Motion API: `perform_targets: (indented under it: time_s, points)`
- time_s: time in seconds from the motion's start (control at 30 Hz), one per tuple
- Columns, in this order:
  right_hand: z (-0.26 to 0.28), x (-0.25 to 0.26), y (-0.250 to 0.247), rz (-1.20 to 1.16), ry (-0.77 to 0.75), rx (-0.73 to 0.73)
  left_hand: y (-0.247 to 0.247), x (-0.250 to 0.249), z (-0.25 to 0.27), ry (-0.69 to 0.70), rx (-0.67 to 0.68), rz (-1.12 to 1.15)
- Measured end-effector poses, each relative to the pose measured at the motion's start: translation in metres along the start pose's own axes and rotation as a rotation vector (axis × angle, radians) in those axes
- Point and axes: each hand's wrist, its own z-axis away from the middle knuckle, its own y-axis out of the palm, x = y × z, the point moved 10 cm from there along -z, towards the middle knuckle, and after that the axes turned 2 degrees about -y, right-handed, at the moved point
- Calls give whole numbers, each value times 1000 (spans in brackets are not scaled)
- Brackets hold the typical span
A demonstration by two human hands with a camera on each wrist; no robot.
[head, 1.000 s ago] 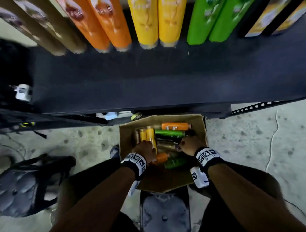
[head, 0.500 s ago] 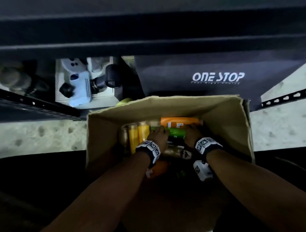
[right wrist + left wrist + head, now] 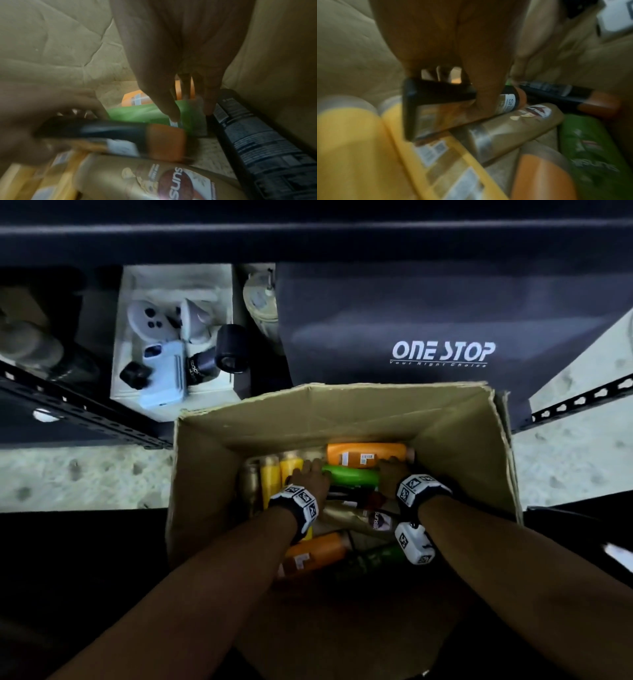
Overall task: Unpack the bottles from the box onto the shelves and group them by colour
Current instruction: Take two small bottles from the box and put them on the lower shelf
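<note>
Both my hands were down inside the cardboard box point(image 3: 212, 474). My left hand point(image 3: 310, 479) had its fingers and thumb wrapped around a black bottle point(image 3: 436, 97) with a brown cap, lifted a little above the gold bottle point(image 3: 513, 128) lying under it. Two yellow bottles point(image 3: 281, 477) lay just to the left of that hand, and an orange bottle point(image 3: 317, 554) lay back under its wrist.

My right hand point(image 3: 390, 477) hung with its fingers pointing down and slightly spread, the fingertips point(image 3: 173, 113) at the green bottle point(image 3: 352, 475) that lay between my two hands; I could not tell whether they were gripping it or only touching it. Another orange bottle point(image 3: 366, 455) lay just beyond that hand's fingers, against the far wall of the box. A second black bottle point(image 3: 254, 135) lay along the box wall to the right of that hand.
</note>
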Motion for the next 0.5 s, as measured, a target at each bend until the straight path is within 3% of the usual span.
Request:
perform_targets:
  time_s: [0.13,0.27,0.4,0.5]
  points:
    - [5,-3,19,-48,-36,40,2,19,0,-75,-6,17]
    - [10,-3,32,148,-48,91,15,29,-1,-76,27,109]
    - [22,1,11,168,-111,56,13,47,10,-151,85,215]
    - [28,11,-2,114,-114,175,-11,53,19,-144,53,251]
